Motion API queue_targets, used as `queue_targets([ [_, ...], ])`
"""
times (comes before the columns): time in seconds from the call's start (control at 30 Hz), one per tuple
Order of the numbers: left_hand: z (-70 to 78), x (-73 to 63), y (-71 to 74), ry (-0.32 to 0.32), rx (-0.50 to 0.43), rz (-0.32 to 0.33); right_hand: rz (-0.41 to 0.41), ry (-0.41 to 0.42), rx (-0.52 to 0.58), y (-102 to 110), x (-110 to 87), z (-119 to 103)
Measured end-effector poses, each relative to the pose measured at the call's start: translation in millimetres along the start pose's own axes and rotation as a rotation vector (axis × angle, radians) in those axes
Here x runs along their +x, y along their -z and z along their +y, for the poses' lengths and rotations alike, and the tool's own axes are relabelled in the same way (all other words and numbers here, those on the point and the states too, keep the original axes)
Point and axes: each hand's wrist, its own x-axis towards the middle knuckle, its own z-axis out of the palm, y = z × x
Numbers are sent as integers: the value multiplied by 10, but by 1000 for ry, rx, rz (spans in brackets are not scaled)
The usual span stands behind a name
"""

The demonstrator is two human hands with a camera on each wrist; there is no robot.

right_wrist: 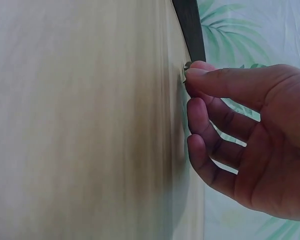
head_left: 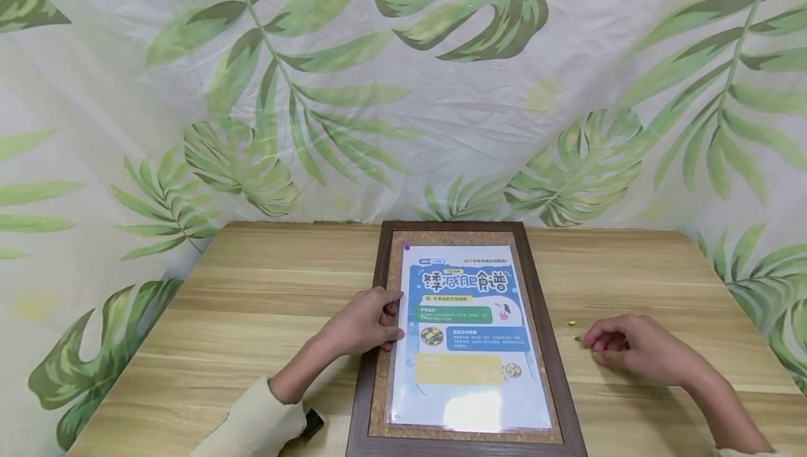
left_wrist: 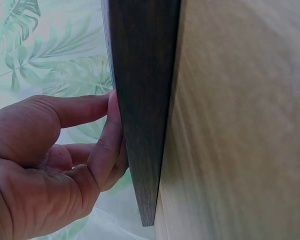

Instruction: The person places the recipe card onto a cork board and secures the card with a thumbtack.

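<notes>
A laminated sheet (head_left: 469,401) with printed blue, green and yellow blocks lies on a cork board (head_left: 382,401) in a dark brown frame (head_left: 543,310). A purple dot-like pin head (head_left: 406,248) sits at its top left corner. My left hand (head_left: 372,320) reaches over the frame's left side, thumb and index tips spread apart on the sheet's left edge. Right of the frame, my right hand (head_left: 637,348) pinches a small brass-coloured tack (right_wrist: 187,65) between thumb and index finger, low over the wood. Its other fingers are curled. Another small gold-coloured tack (head_left: 571,322) lies just beyond them.
The wooden table (head_left: 265,275) extends on both sides of the frame, whose far edge reaches the table's back edge. Behind hangs a white cloth (head_left: 466,134) with a green leaf print. A small black object (head_left: 313,423) shows beside the left sleeve.
</notes>
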Motion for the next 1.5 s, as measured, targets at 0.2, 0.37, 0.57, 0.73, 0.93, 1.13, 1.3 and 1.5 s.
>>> queue_targets([
  [0.2,-9,3,-6,7,5,-2,0,-28,-4,0,89,-110],
  [0.37,-7,3,-5,11,1,-1,-8,-61,-18,9,178,-221],
  [0.57,-6,6,-2,12,-1,1,-14,-59,-11,20,280,-313],
  [0.73,-5,7,2,10,5,0,-17,-41,4,14,356,-367],
  [0.93,-16,15,6,5,7,1,-33,-57,33,28,464,-415],
  [1.13,-16,15,8,4,1,3,-28,-50,57,7,586,-437],
  [1.3,-14,13,3,8,-3,1,-23,-60,66,-6,662,-462],
  [1.5,-17,19,-3,8,9,-1,-26,-82,67,-13,733,-502],
])
